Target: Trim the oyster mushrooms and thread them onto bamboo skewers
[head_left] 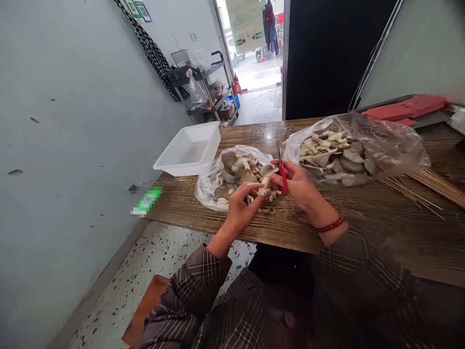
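Observation:
Red-handled scissors point(283, 178) are in my right hand point(300, 186), their blades pointing up and away from me. A pale oyster mushroom point(267, 179) is between my two hands, and my right fingertips touch it too. My left hand point(244, 203) is closed at its lower end, gripping the mushroom stem. Just behind my hands lies an open clear plastic bag point(209, 191) with a heap of grey oyster mushrooms point(240, 167) in it. Small trimmed bits point(271, 195) lie on the table beneath my fingers.
A white plastic tub point(187, 167) stands at the table's left end. To the right, another clear bag point(395, 145) holds more oyster mushrooms point(334, 155). Bamboo skewers point(436, 186) and red plastic packaging point(410, 109) lie farther right. A grey wall point(72, 145) borders the left side.

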A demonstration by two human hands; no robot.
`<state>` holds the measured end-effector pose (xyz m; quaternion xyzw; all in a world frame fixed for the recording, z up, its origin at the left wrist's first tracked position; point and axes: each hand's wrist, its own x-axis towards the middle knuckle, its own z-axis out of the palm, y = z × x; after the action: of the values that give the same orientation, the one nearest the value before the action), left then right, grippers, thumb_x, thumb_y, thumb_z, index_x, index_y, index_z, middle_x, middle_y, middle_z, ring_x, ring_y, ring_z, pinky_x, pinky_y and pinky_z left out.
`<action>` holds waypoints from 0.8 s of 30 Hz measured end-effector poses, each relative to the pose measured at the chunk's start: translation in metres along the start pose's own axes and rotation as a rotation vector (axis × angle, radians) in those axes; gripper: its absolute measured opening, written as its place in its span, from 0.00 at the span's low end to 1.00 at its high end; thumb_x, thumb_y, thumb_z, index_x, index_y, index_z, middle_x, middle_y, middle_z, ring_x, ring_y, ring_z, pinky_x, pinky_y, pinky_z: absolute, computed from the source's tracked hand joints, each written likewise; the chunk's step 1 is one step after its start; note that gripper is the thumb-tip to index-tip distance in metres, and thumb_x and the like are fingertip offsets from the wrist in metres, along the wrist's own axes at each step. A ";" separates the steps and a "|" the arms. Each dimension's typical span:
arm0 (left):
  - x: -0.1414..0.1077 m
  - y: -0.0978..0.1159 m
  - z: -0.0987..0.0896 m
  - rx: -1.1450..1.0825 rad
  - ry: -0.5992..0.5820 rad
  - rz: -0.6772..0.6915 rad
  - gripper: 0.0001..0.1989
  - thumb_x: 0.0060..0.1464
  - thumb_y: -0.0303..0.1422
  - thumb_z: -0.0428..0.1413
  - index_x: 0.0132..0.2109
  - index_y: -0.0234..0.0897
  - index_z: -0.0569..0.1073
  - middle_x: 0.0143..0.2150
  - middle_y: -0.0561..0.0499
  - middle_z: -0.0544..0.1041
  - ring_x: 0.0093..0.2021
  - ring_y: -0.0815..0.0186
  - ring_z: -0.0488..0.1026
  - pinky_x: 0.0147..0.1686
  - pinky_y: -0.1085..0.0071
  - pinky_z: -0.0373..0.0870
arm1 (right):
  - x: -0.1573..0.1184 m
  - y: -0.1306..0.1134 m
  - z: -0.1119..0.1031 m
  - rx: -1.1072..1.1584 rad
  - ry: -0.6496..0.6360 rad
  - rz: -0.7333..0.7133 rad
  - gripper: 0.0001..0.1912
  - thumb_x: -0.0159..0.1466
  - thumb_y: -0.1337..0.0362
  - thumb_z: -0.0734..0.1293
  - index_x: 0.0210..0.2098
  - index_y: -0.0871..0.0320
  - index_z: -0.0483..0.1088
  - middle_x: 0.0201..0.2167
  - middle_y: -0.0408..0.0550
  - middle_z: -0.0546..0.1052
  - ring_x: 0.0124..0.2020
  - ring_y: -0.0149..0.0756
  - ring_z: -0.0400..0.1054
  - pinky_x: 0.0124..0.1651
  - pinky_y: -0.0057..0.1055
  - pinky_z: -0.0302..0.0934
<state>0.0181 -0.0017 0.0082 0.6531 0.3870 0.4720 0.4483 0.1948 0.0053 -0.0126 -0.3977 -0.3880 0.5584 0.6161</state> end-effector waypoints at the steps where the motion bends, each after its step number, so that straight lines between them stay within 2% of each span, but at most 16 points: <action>1: -0.001 0.002 0.001 -0.001 -0.042 0.008 0.12 0.42 0.24 0.68 0.38 0.40 0.83 0.36 0.50 0.79 0.30 0.70 0.70 0.36 0.73 0.66 | 0.000 -0.001 -0.001 -0.001 -0.011 -0.007 0.32 0.50 0.54 0.78 0.51 0.54 0.68 0.29 0.38 0.74 0.26 0.28 0.68 0.30 0.29 0.67; 3: -0.003 0.006 0.002 0.015 -0.132 0.011 0.11 0.45 0.26 0.67 0.39 0.40 0.83 0.38 0.49 0.80 0.30 0.69 0.71 0.35 0.73 0.67 | -0.001 -0.002 -0.002 -0.020 -0.040 -0.027 0.30 0.52 0.54 0.77 0.52 0.53 0.69 0.31 0.39 0.74 0.27 0.28 0.67 0.29 0.29 0.67; 5: -0.003 0.007 0.000 0.032 -0.171 -0.010 0.08 0.49 0.29 0.65 0.39 0.39 0.82 0.37 0.49 0.80 0.30 0.69 0.71 0.34 0.73 0.67 | -0.002 -0.003 -0.003 -0.043 -0.078 -0.043 0.29 0.53 0.55 0.76 0.53 0.53 0.68 0.33 0.40 0.75 0.27 0.28 0.67 0.28 0.28 0.66; 7: -0.001 0.006 -0.004 -0.017 -0.114 -0.056 0.07 0.52 0.34 0.64 0.39 0.38 0.80 0.34 0.50 0.79 0.28 0.70 0.71 0.32 0.74 0.67 | -0.003 -0.004 -0.002 -0.065 -0.117 -0.054 0.28 0.55 0.56 0.75 0.53 0.53 0.69 0.33 0.40 0.75 0.27 0.28 0.67 0.28 0.27 0.65; 9: 0.003 0.002 -0.007 -0.124 -0.040 -0.120 0.12 0.53 0.38 0.64 0.42 0.38 0.78 0.31 0.51 0.78 0.26 0.71 0.71 0.29 0.75 0.67 | -0.005 -0.005 -0.001 -0.095 -0.161 -0.054 0.27 0.56 0.57 0.74 0.53 0.54 0.69 0.33 0.41 0.75 0.27 0.27 0.67 0.28 0.26 0.65; 11: 0.008 -0.001 -0.009 -0.222 -0.040 -0.197 0.18 0.52 0.42 0.65 0.46 0.37 0.78 0.30 0.52 0.77 0.24 0.72 0.71 0.26 0.76 0.66 | -0.006 -0.006 0.000 -0.133 -0.218 -0.048 0.29 0.55 0.58 0.74 0.55 0.55 0.69 0.33 0.41 0.76 0.28 0.28 0.68 0.30 0.27 0.66; 13: 0.012 -0.003 -0.010 -0.277 -0.109 -0.287 0.22 0.49 0.45 0.66 0.48 0.36 0.78 0.29 0.52 0.77 0.23 0.72 0.71 0.23 0.76 0.64 | -0.007 -0.007 0.002 -0.168 -0.284 -0.031 0.32 0.54 0.61 0.75 0.57 0.56 0.67 0.31 0.40 0.76 0.29 0.29 0.69 0.31 0.28 0.67; 16: 0.013 -0.004 -0.011 -0.335 -0.160 -0.385 0.23 0.44 0.42 0.69 0.45 0.34 0.78 0.29 0.51 0.78 0.23 0.72 0.72 0.21 0.77 0.63 | -0.007 -0.005 0.004 -0.181 -0.332 0.003 0.38 0.52 0.61 0.77 0.60 0.55 0.65 0.30 0.40 0.76 0.28 0.31 0.70 0.30 0.29 0.68; 20: 0.011 -0.007 -0.014 -0.440 -0.116 -0.430 0.19 0.38 0.34 0.72 0.38 0.33 0.76 0.31 0.51 0.78 0.25 0.71 0.75 0.22 0.78 0.67 | -0.003 0.000 0.004 -0.176 -0.208 -0.024 0.36 0.52 0.57 0.77 0.57 0.55 0.67 0.31 0.42 0.78 0.27 0.30 0.70 0.29 0.29 0.67; 24: 0.014 -0.009 -0.024 -0.575 0.071 -0.473 0.17 0.38 0.28 0.70 0.35 0.35 0.71 0.31 0.52 0.77 0.28 0.70 0.77 0.24 0.79 0.71 | 0.001 0.003 0.001 -0.252 -0.065 -0.141 0.31 0.55 0.50 0.74 0.53 0.58 0.70 0.31 0.44 0.78 0.30 0.32 0.70 0.34 0.31 0.67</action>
<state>-0.0023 0.0189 0.0070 0.3764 0.3943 0.4671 0.6962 0.1932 0.0069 -0.0155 -0.4255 -0.5016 0.4733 0.5859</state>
